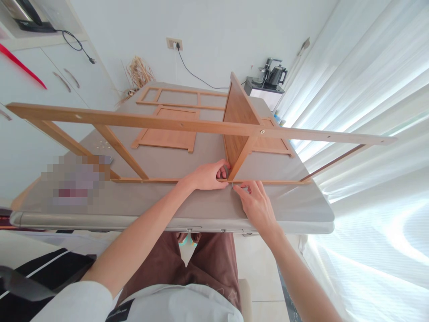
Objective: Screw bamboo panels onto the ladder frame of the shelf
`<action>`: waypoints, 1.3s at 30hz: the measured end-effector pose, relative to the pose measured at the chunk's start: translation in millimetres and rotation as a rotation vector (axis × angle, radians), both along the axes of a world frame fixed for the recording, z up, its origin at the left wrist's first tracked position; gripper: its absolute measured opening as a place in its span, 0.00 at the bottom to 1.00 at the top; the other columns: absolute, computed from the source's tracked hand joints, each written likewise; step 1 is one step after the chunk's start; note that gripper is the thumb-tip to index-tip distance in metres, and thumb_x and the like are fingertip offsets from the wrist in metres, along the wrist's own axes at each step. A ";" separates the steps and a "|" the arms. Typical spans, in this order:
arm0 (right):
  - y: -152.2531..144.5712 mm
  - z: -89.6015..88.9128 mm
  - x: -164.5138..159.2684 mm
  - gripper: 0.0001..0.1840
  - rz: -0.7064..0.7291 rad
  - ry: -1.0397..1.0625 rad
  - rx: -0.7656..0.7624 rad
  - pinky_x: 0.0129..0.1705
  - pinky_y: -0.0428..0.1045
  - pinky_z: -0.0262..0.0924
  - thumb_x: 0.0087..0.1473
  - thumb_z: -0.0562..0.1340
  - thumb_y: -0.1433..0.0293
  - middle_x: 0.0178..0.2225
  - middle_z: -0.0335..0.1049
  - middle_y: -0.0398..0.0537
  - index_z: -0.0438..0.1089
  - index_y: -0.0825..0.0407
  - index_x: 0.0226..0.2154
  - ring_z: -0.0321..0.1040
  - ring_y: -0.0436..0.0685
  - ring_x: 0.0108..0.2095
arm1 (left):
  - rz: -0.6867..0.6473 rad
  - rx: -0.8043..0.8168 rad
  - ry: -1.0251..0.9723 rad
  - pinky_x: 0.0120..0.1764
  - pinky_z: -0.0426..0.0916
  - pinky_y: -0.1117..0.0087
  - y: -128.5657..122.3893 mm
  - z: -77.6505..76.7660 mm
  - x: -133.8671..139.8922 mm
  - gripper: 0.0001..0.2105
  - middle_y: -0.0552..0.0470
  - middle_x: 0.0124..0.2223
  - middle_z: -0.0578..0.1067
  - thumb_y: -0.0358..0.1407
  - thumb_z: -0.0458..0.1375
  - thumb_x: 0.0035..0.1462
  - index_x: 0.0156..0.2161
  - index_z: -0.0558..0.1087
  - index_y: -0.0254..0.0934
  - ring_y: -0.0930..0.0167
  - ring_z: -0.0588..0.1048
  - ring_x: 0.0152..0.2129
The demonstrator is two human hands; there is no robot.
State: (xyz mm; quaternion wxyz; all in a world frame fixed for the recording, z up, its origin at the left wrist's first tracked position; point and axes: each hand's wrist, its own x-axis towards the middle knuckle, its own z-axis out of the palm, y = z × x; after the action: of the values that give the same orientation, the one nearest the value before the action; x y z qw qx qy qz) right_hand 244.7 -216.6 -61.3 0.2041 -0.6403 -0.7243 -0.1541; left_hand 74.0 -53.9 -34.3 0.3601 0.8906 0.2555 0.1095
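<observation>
A light-brown wooden frame [140, 120] stands on edge along the near side of the table, with crossbars between its upper and lower rails. A wooden panel [239, 107] is set upright against it, right of the middle. My left hand [209, 175] is closed around the lower rail at the foot of that panel, its fingertips partly hidden behind the wood. Just right of it, my right hand [257, 202] pinches a thin metal hex key [246, 187], whose short end meets the lower rail near the panel joint. A bolt head [262, 132] shows in the upper rail.
On the grey table [161, 167] behind the frame lie a flat wooden panel [170, 127], another panel [271, 138] and a ladder-like frame [181, 97]. Small hardware [103, 145] is scattered at the left, beside a blurred patch. White curtains [375, 107] hang at the right.
</observation>
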 end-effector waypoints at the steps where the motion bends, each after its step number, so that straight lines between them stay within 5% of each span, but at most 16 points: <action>1: -0.3 0.0 0.0 0.21 -0.001 0.001 -0.002 0.34 0.48 0.56 0.58 0.54 0.83 0.41 0.66 0.52 0.75 0.47 0.45 0.57 0.56 0.40 | 0.000 -0.001 0.000 0.39 0.68 0.67 -0.1 0.2 -0.1 0.21 0.56 0.42 0.78 0.44 0.61 0.51 0.49 0.66 0.44 0.69 0.74 0.36; 17: -0.4 0.8 -1.6 0.21 0.008 -0.026 -0.002 0.38 0.49 0.59 0.58 0.54 0.83 0.42 0.66 0.52 0.74 0.47 0.45 0.58 0.57 0.42 | -0.004 -0.025 -0.011 0.39 0.68 0.67 0.6 0.2 -0.9 0.22 0.54 0.43 0.77 0.44 0.61 0.51 0.50 0.66 0.43 0.68 0.75 0.36; 27: 2.8 22.6 -12.1 0.16 0.040 -0.258 -0.018 0.39 0.52 0.56 0.58 0.53 0.84 0.40 0.68 0.54 0.72 0.52 0.38 0.57 0.58 0.39 | -0.018 -0.022 -0.017 0.39 0.68 0.67 1.5 -1.3 0.0 0.23 0.53 0.43 0.77 0.45 0.62 0.50 0.51 0.65 0.43 0.69 0.74 0.36; 39: 6.5 27.2 -14.9 0.16 0.045 -0.334 -0.040 0.39 0.52 0.55 0.57 0.54 0.85 0.39 0.68 0.54 0.72 0.53 0.36 0.55 0.59 0.37 | -0.026 -0.011 -0.056 0.38 0.68 0.68 5.6 -11.0 0.8 0.23 0.54 0.42 0.78 0.44 0.62 0.50 0.51 0.65 0.43 0.69 0.75 0.35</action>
State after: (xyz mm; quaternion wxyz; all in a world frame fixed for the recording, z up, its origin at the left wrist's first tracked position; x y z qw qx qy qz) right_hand 229.8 -210.1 -34.1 0.0713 -0.5932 -0.7654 -0.2392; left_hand 74.8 -48.3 -45.2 0.3734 0.8884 0.2344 0.1283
